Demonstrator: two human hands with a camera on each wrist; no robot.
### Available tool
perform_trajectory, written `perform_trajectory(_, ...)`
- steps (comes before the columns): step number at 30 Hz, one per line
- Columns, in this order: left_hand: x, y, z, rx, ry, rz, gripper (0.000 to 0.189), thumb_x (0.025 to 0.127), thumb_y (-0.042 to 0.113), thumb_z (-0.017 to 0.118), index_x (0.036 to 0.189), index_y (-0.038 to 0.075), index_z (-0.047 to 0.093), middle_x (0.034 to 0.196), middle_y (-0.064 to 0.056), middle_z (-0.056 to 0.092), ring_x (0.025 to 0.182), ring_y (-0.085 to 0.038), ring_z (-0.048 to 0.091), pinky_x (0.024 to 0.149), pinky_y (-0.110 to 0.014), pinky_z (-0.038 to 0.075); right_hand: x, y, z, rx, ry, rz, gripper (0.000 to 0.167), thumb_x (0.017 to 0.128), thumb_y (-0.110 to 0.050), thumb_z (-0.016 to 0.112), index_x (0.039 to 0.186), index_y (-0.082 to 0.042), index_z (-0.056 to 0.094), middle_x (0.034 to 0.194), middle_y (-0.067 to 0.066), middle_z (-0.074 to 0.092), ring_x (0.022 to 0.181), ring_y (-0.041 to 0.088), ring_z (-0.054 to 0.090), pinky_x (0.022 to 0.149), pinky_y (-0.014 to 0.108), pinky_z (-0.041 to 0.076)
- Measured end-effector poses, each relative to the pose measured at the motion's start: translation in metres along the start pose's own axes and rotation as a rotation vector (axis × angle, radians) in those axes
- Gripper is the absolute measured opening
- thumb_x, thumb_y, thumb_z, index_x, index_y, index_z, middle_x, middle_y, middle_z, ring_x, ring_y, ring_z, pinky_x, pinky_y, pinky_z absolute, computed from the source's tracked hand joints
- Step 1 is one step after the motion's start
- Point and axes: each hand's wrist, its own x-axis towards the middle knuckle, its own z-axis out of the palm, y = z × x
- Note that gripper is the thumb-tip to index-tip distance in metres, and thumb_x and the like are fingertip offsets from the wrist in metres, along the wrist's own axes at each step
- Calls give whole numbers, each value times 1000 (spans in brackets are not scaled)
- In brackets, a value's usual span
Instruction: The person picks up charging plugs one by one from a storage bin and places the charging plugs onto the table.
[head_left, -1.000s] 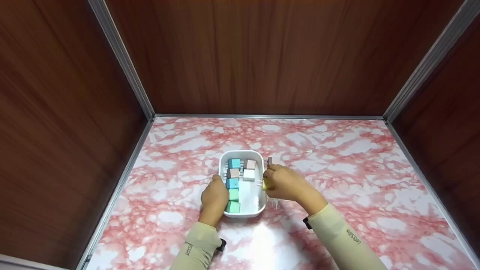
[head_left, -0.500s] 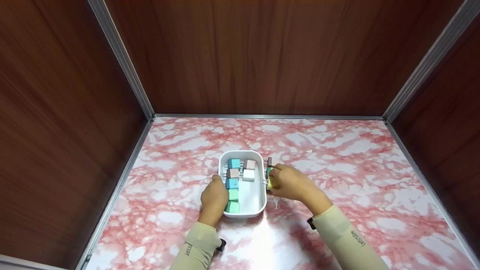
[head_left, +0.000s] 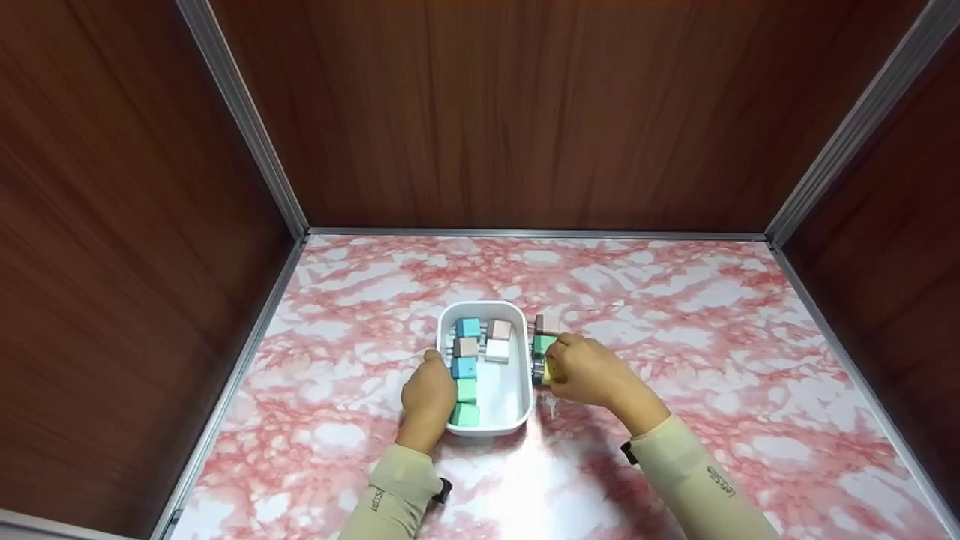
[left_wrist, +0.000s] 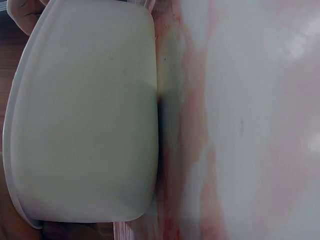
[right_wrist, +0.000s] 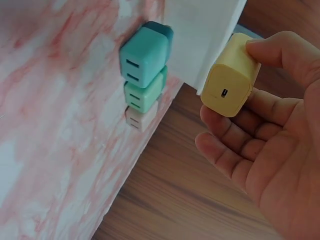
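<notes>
A white plastic box (head_left: 505,397) stands on the table, gripped at its left side by my left hand (head_left: 429,394). In the left wrist view the outer wall of the box (left_wrist: 90,115) fills the left half, with parts of fingers at its edge. My right hand (head_left: 592,373) pinches a yellow charger (right_wrist: 230,77) between thumb and fingers, its port facing the wrist camera. That yellow charger is raised just right of the box. Below it on the table are a blue charger (right_wrist: 142,57), a green charger (right_wrist: 145,95) and a pinkish charger (right_wrist: 141,117) in a row.
Inside the box, a left column holds blue (head_left: 468,327), pinkish and green (head_left: 466,414) chargers. Right of it lie a pale pink charger (head_left: 499,329) and a white charger (head_left: 497,350). Wooden panels (head_left: 525,112) enclose the marbled table (head_left: 360,300) at the back and sides.
My right hand has moved right with the yellow charger, away from above the box's right rim. The green charger beside the box has come into view. My left hand has stayed put.
</notes>
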Motion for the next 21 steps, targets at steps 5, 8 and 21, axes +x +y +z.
perform_trajectory(5,-1,1,-1,7,10,3,19,99,9,51,116,1,55,94,-18,75,84,-37,73,71,-54,55,-3,1,5,-13,7,-31,26,74,-25,83,79,-16,59,78,-4,49,70,15,46,68,36,47)
perform_trajectory(8,-1,1,-1,3,16,4,19,99,9,51,116,1,56,93,-18,75,84,-37,73,70,-54,55,-4,0,7,-11,-5,-17,31,76,-32,86,82,-14,61,80,-3,52,71,16,49,69,38,48)
perform_trajectory(21,2,0,2,7,-10,8,21,99,9,51,117,-1,56,95,-19,75,87,-37,74,72,-54,56,-11,-3,22,11,37,-41,26,70,-13,80,75,-17,55,79,-4,49,68,14,44,63,30,43)
